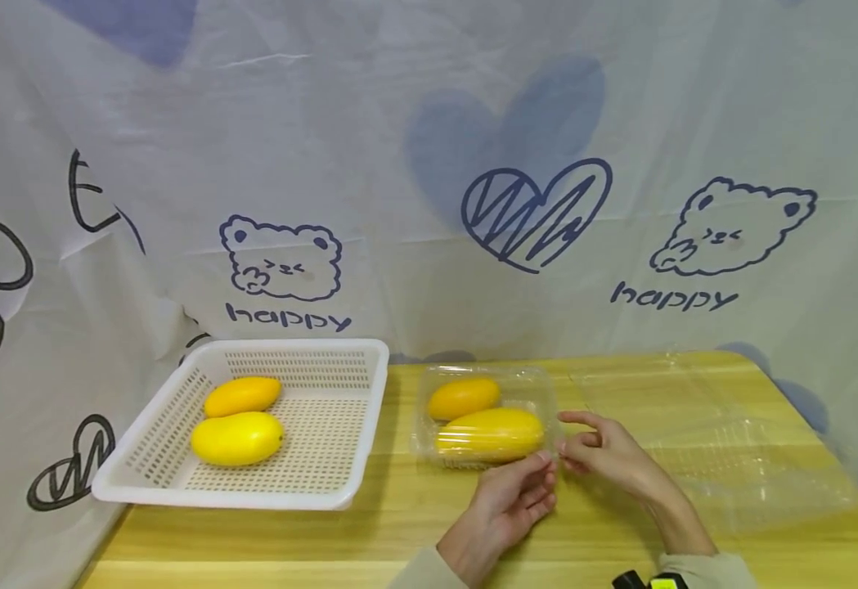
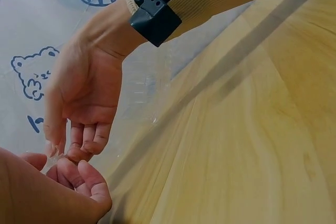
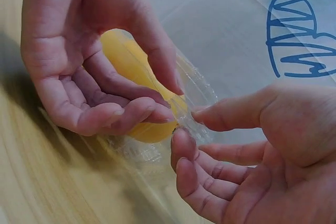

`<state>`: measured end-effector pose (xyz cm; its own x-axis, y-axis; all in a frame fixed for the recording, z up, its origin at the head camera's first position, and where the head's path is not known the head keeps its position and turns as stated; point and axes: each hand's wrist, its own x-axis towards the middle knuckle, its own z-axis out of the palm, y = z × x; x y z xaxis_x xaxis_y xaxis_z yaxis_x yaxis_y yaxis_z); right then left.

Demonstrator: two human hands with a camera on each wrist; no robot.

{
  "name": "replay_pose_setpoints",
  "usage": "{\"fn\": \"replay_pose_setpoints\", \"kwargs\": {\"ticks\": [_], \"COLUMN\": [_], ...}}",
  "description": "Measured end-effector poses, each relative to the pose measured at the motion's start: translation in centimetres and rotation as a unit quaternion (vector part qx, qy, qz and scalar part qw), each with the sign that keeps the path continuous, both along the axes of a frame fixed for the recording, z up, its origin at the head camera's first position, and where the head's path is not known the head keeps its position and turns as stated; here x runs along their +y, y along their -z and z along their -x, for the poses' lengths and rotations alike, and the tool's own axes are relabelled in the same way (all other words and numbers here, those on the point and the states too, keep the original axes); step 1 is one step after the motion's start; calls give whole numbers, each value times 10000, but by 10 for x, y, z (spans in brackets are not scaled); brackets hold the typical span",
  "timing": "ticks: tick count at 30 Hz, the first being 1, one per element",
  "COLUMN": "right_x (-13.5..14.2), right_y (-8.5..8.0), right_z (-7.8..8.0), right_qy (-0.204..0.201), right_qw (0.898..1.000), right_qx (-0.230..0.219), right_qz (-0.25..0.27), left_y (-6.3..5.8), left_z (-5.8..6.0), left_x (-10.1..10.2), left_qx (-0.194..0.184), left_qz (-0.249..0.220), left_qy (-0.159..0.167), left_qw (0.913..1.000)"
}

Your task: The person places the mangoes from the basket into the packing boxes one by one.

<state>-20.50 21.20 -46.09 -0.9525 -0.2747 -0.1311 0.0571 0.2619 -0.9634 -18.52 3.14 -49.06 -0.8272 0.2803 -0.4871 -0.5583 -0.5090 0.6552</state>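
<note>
A clear plastic clamshell box [image 1: 550, 393] stands on the table with its lid down. Through the plastic I see an orange-yellow mango [image 1: 464, 398] behind a larger yellow mango [image 1: 491, 433]. At the box's front right corner, my left hand [image 1: 509, 503] pinches the plastic edge between thumb and fingers. My right hand [image 1: 616, 458] pinches the same edge from the right side, thumb and forefinger on the thin rim. The right wrist view has the fingertips of both hands almost meeting at the clear rim [image 3: 197, 85]. Fingers partly hide the corner itself.
To the left stands a white plastic basket [image 1: 230, 497] holding a smaller mango [image 1: 243, 397] and a bigger yellow mango [image 1: 237, 438]. More clear plastic packaging [image 1: 752, 466] lies on the wooden table [image 1: 267, 548] at right. A printed cloth [image 1: 399, 286] hangs behind.
</note>
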Motion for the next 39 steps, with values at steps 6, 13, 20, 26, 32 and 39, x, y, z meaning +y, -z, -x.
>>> {"fn": "replay_pose_setpoints", "kwargs": {"ticks": [6, 13, 20, 26, 32, 39], "right_x": [0, -2, -3, -3, -5, -5], "right_y": [-1, 0, 1, 1, -1, 0], "right_z": [0, 0, 2, 2, 1, 1], "right_qy": [237, 355, 429, 510, 576, 569], "right_qw": [9995, 9992, 9989, 9983, 9976, 9973], "right_qx": [160, 141, 142, 176, 275, 265], "right_qz": [-135, -77, -151, -228, -282, -375], "left_y": [-2, -4, -4, -2, -3, -1], "left_z": [-1, -3, -1, 0, 1, 1], "left_x": [11, 18, 20, 22, 22, 17], "left_qx": [17, 32, 14, 20, 89, 141], "left_qz": [18, 147, 117, 200, 212, 205], "left_qy": [-326, -579, -735, -762, -783, -608], "left_qw": [9995, 9982, 9972, 9969, 9967, 9978]}}
